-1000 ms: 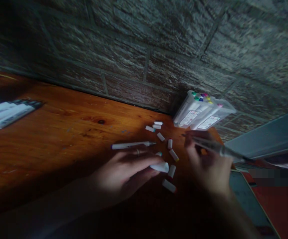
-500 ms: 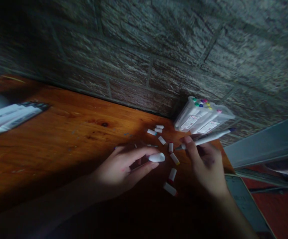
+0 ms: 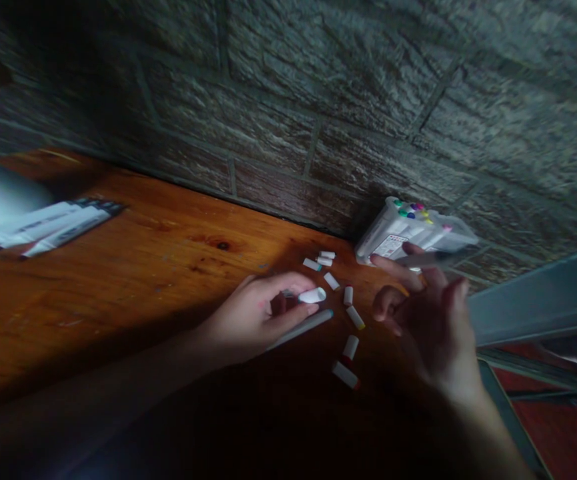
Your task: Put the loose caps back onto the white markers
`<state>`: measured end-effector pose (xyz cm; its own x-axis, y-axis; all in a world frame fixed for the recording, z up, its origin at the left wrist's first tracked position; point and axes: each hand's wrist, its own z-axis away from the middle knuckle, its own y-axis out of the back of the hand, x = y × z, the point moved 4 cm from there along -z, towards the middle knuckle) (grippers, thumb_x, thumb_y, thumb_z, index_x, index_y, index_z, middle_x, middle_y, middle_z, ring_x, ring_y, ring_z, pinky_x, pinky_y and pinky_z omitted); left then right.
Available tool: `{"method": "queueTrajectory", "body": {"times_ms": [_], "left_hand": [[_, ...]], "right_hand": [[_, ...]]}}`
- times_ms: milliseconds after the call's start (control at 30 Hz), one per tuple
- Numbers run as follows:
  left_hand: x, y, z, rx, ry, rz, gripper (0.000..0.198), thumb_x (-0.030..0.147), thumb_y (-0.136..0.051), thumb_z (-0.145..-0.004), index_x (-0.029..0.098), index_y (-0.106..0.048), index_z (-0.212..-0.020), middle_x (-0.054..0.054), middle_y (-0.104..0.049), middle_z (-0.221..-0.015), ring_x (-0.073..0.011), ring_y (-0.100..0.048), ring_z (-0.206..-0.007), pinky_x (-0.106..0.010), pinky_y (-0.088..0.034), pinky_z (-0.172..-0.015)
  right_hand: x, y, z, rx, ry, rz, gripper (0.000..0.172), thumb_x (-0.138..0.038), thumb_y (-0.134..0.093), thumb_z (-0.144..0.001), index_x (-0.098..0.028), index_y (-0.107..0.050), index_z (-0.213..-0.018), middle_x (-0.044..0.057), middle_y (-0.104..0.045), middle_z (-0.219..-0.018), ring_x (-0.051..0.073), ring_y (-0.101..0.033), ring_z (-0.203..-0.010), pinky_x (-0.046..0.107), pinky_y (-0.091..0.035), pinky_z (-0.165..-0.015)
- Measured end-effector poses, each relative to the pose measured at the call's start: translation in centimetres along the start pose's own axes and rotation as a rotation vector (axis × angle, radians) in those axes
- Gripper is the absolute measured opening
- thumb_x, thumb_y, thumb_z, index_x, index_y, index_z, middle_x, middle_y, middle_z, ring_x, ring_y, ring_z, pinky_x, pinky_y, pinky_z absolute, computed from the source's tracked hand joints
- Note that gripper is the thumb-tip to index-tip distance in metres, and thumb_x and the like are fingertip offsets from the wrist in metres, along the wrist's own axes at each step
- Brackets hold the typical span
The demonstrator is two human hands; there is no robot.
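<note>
Open passage lies left, over bare surface [image 3: 178, 267] between the left hand [image 3: 256, 312] and the markers [image 3: 68, 232]. Loose caps [image 3: 355, 317] obstruct the right — case [image 3: 381, 231] and wall [image 3: 268, 120] beyond.

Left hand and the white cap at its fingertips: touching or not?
Touching. The head view shows the left hand pinching the cap between thumb and finger, no gap visible.
</note>
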<state>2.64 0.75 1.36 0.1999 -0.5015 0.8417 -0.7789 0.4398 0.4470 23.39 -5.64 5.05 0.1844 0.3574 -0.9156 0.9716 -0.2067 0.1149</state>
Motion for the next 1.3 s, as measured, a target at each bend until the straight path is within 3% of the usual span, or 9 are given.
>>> {"method": "queueTrajectory", "body": {"times_ms": [100,167,267,367,633,767,1000,1100,1300], "left_hand": [[0.1,0.0,0.0,-0.025,-0.028,-0.015,0.024,0.033,-0.065,-0.091,0.020,-0.069,-0.111,0.000,-0.074,-0.094,-0.0091,-0.063,-0.070,-0.018,-0.047,-0.062],[0.2,0.0,0.0,-0.037,-0.033,-0.039,0.025,0.034,-0.064,-0.092,0.020,-0.070,-0.112,0.001,-0.073,-0.086,-0.0077,-0.058,-0.062,-0.018,-0.043,-0.057],[0.3,-0.1,0.0,-0.076,-0.016,-0.057,0.025,0.036,-0.060,-0.094,0.020,-0.071,-0.110,0.002,-0.072,-0.077,-0.0077,-0.055,-0.057,-0.018,-0.040,-0.053],[0.4,-0.2,0.1,-0.101,-0.004,-0.069,0.028,0.038,-0.058,-0.095,0.020,-0.071,-0.113,0.002,-0.071,-0.077,-0.0084,-0.057,-0.058,-0.018,-0.040,-0.053],[0.6,-0.1,0.2,-0.095,-0.030,-0.043,0.025,0.034,-0.062,-0.094,0.023,-0.072,-0.113,0.003,-0.072,-0.080,-0.0089,-0.060,-0.062,-0.019,-0.043,-0.059],[0.6,-0.1,0.2,-0.108,-0.007,-0.050,0.024,0.032,-0.061,-0.094,0.023,-0.073,-0.112,0.002,-0.074,-0.085,-0.0106,-0.063,-0.068,-0.020,-0.046,-0.063],[1.2,-0.4,0.6,-0.169,-0.028,0.000,0.020,0.033,-0.065,-0.092,0.021,-0.073,-0.106,0.001,-0.074,-0.089,-0.0109,-0.063,-0.071,-0.021,-0.047,-0.065],[1.0,-0.4,0.5,-0.166,0.005,0.006,0.022,0.035,-0.062,-0.094,0.021,-0.073,-0.107,0.002,-0.073,-0.084,-0.0098,-0.061,-0.067,-0.020,-0.046,-0.062],[1.1,-0.4,0.2,-0.178,0.013,0.004,0.025,0.036,-0.058,-0.096,0.022,-0.071,-0.113,0.001,-0.074,-0.092,-0.0116,-0.065,-0.075,-0.021,-0.048,-0.068]], "right_hand": [[-0.6,-0.6,0.7,-0.037,0.019,-0.012,0.040,-0.057,-0.048,-0.097,-0.026,-0.059,-0.118,0.007,-0.077,-0.101,0.011,-0.057,-0.046,0.024,-0.040,-0.036],[-0.7,-0.8,1.2,0.031,0.037,0.062,0.025,-0.044,-0.054,-0.098,-0.022,-0.067,-0.098,0.003,-0.076,-0.081,0.009,-0.052,-0.041,0.023,-0.041,-0.038],[-0.9,-0.8,1.8,0.176,0.115,0.198,0.026,-0.038,-0.058,-0.097,-0.020,-0.068,-0.081,0.004,-0.073,-0.078,0.012,-0.061,-0.055,0.023,-0.051,-0.049],[-1.1,-1.1,2.0,0.206,0.187,0.284,0.015,-0.031,-0.061,-0.096,-0.022,-0.070,-0.088,0.004,-0.073,-0.084,0.015,-0.068,-0.067,0.025,-0.056,-0.055],[-1.1,-3.0,2.3,-0.025,0.297,0.501,0.010,-0.019,-0.063,-0.092,-0.024,-0.070,-0.098,0.003,-0.075,-0.097,0.018,-0.072,-0.091,0.031,-0.060,-0.081],[-1.0,-3.0,2.4,-0.058,0.318,0.588,0.014,-0.020,-0.065,-0.091,-0.024,-0.068,-0.104,0.003,-0.075,-0.096,0.019,-0.073,-0.088,0.031,-0.060,-0.077],[0.4,1.0,0.6,0.297,0.232,0.702,0.013,-0.026,-0.062,-0.094,-0.019,-0.071,-0.090,0.004,-0.072,-0.086,0.013,-0.064,-0.059,0.027,-0.051,-0.053],[0.1,0.2,1.0,0.267,0.241,0.559,0.011,-0.025,-0.063,-0.093,-0.019,-0.071,-0.096,0.006,-0.072,-0.092,0.015,-0.068,-0.068,0.026,-0.052,-0.054],[-2.1,-1.8,2.6,0.234,0.353,0.362,0.015,-0.014,-0.063,-0.091,-0.021,-0.068,-0.079,0.001,-0.072,-0.086,0.014,-0.071,-0.075,0.022,-0.055,-0.058]]}}
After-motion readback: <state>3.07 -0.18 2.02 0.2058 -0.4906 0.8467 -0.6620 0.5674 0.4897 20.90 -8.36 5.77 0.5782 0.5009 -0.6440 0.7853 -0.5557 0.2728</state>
